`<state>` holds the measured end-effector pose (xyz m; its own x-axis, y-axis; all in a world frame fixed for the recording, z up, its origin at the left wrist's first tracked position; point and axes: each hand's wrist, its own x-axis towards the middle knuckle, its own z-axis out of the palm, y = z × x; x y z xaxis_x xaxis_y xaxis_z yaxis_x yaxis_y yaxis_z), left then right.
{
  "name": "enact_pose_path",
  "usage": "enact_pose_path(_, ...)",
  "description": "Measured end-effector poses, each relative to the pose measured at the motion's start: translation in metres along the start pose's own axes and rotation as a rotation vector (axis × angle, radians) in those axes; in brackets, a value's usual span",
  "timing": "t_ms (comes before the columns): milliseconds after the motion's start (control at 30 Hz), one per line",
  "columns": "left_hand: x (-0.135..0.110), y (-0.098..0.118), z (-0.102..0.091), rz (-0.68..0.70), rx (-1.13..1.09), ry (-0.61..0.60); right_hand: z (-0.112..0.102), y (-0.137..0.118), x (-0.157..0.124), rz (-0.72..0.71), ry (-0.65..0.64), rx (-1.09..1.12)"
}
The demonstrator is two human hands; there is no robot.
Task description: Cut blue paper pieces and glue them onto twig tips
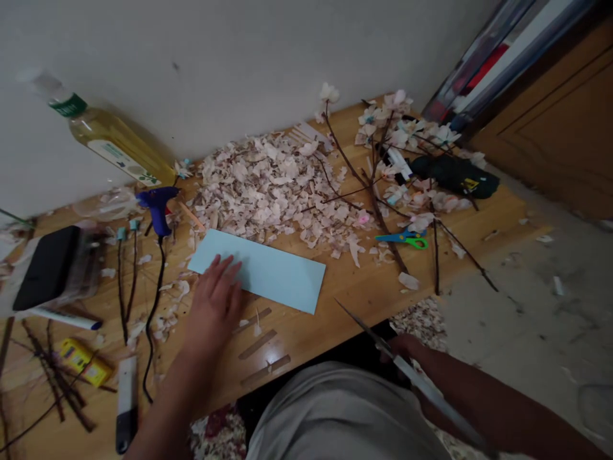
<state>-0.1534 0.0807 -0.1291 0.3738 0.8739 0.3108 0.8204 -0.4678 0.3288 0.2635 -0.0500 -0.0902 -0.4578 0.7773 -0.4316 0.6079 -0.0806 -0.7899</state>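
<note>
My left hand (218, 297) rests with its fingers stretched out on the left part of a light blue strip of paper (282, 275), which lies flat on the wooden table. Off the table's front edge, my right hand (407, 351) is closed around a long, thin, pointed tool (364, 327) whose tip points up and left toward the paper's right end. A pale, straight length of it runs back along my right forearm; its exact kind is hard to make out. Behind the paper lies a heap of pale paper petals (268, 185).
Blue-green scissors (405, 238) lie near a branch with paper flowers (383, 217). At left are a blue glue gun (160, 207), a bottle (115, 140), a black power bank (48, 267), a yellow box (86, 362), a cutter (127, 402) and twigs (62, 377).
</note>
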Motion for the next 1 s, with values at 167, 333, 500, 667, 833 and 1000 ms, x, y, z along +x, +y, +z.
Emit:
enact_pose_path(167,-0.004,0.033,0.008,0.276,0.042,-0.244,0.026,0.003,0.005,-0.156,0.166,-0.405)
enact_pose_path(333,0.043,0.032,0.029,0.56,0.003,-0.441,0.038,0.009,0.012,-0.203,0.297,-0.576)
enact_pose_path(500,0.058,0.036,0.056,0.631,-0.08,-0.535,0.041,0.021,0.015,-0.238,0.399,-0.659)
enact_pose_path(667,0.056,0.051,0.058,0.558,-0.136,-0.546,0.041,0.036,0.011,-0.242,0.447,-0.702)
enact_pose_path(833,0.081,0.036,0.054,0.338,-0.141,-0.384,0.042,0.038,0.015,-0.218,0.465,-0.675)
enact_pose_path(1000,0.102,0.025,0.058,0.32,-0.184,-0.451,0.046,0.034,0.019,-0.229,0.463,-0.592)
